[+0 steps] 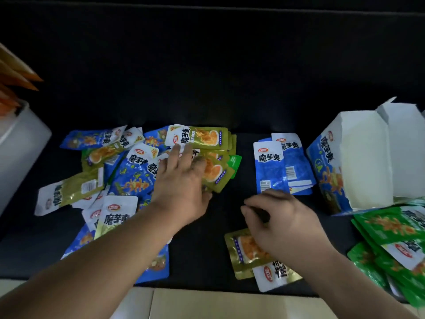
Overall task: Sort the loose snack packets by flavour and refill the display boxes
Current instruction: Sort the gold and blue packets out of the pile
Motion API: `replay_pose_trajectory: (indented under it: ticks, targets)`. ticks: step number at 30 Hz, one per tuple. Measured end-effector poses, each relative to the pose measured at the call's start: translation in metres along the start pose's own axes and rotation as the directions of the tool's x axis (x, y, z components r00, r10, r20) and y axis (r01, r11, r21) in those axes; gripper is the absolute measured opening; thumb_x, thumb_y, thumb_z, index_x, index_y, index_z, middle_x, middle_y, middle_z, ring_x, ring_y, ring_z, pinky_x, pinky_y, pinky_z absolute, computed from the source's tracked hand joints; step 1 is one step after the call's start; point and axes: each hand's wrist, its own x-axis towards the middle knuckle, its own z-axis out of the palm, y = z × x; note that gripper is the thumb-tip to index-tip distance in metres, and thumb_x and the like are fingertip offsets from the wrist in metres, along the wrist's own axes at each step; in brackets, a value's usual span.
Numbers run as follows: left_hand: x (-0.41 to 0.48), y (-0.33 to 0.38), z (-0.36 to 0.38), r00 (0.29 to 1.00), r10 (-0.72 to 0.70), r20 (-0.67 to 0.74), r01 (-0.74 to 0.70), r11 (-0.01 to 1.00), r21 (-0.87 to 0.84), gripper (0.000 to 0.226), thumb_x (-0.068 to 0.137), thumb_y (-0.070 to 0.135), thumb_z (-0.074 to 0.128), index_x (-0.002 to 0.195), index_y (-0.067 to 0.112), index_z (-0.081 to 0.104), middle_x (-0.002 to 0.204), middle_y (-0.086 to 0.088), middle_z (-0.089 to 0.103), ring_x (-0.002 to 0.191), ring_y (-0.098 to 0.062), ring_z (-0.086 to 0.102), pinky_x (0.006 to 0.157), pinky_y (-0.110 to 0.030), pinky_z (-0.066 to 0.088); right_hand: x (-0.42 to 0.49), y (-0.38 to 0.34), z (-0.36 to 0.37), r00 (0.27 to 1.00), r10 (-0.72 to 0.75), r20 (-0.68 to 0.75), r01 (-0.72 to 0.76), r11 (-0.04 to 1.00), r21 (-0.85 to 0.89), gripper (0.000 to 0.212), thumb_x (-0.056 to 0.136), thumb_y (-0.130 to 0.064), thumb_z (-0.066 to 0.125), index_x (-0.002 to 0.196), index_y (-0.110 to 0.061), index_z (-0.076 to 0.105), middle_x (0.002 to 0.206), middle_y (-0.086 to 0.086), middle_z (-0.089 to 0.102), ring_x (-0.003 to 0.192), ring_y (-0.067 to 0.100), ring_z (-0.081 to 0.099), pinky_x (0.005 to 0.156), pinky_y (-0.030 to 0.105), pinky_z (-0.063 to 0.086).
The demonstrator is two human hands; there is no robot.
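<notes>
Where the view begins at far left, a white bin [20, 143] holds orange packets [16, 74]. Next to it, a mixed pile [128, 171] of blue and olive snack packets lies on the dark surface [207, 77]. Left hand [181, 187] lies flat on the pile's right side, grip fully spread, fingertips touching the olive stack [207, 137], clasping nothing. Right of that is a small blue stack [273, 171], some packets face down. Right hand [282, 222] is in front of it, fingers curled over two olive packets [241, 259] near the front edge; cannot tell if the grip has anything. The blue display box [358, 162] stands open with white flaps up. Green packets [391, 231] are heaped at far right.
</notes>
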Motion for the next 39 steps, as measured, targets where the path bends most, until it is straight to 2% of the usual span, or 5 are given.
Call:
replay_pose_trajectory:
  ticks: [4, 9, 19, 28, 39]
  targets:
    - [0.017, 0.003, -0.006, 0.997, 0.042, 0.067, -0.050, 0.991, 0.125, 0.096, 0.086, 0.064, 0.062, 0.161, 0.031, 0.013, 0.171, -0.006, -0.008, 0.157, -0.036, -0.007, 0.126, -0.055, 0.012, 0.021, -0.017, -0.002, 0.995, 0.013, -0.099, -0.013, 1.000, 0.008, 0.020, 0.092, -0.045, 0.058, 0.083, -0.031, 0.069, 0.073, -0.012, 0.061, 0.069, 0.010, 0.061, 0.052, 0.029, 0.049]
    - [0.016, -0.009, 0.008, 0.974, 0.105, 0.203, -0.107, 0.994, 0.001, 0.091, 0.099, 0.055, 0.049, 0.163, 0.033, -0.011, 0.173, 0.000, -0.018, 0.159, -0.028, -0.017, 0.130, -0.049, 0.001, 0.044, -0.019, 0.012, 1.000, -0.013, 0.005, 0.012, 0.992, 0.125, 0.022, 0.093, -0.033, 0.066, 0.114, -0.033, 0.071, 0.118, -0.015, 0.062, 0.110, 0.013, 0.063, 0.081, 0.040, 0.059]
    - [-0.049, -0.041, 0.024, 0.978, 0.183, -0.097, -0.201, 0.952, -0.230, 0.070, 0.084, 0.037, 0.056, 0.152, 0.027, 0.048, 0.170, 0.003, 0.027, 0.160, -0.018, 0.011, 0.130, -0.046, 0.012, 0.133, -0.040, 0.037, 0.884, -0.018, 0.467, 0.021, 1.000, -0.001, 0.068, 0.103, -0.051, 0.049, 0.162, -0.037, 0.018, 0.173, -0.012, -0.005, 0.159, 0.013, -0.009, 0.130, 0.041, 0.007]
    - [-0.069, -0.035, 0.057, 0.991, 0.070, -0.116, -0.084, 0.990, -0.117, 0.069, 0.092, 0.061, 0.051, 0.143, 0.016, 0.060, 0.157, -0.012, 0.049, 0.148, -0.031, 0.044, 0.117, -0.055, 0.040, 0.092, -0.034, 0.053, 0.990, 0.033, 0.134, -0.031, 0.999, -0.015, 0.044, 0.087, -0.055, 0.070, 0.121, -0.027, 0.071, 0.120, -0.004, 0.053, 0.122, 0.024, 0.052, 0.106, 0.041, 0.046]
    - [-0.071, -0.036, 0.056, 0.977, 0.021, -0.210, -0.051, 0.989, -0.139, 0.052, 0.091, 0.049, 0.058, 0.138, 0.026, 0.062, 0.139, -0.006, 0.056, 0.128, -0.033, 0.054, 0.102, -0.052, 0.051, 0.090, -0.042, 0.044, 0.967, 0.223, 0.126, -0.240, 0.960, 0.143, 0.067, 0.086, -0.031, 0.080, 0.145, -0.032, 0.051, 0.133, 0.001, 0.057, 0.125, 0.024, 0.056, 0.096, 0.043, 0.054]
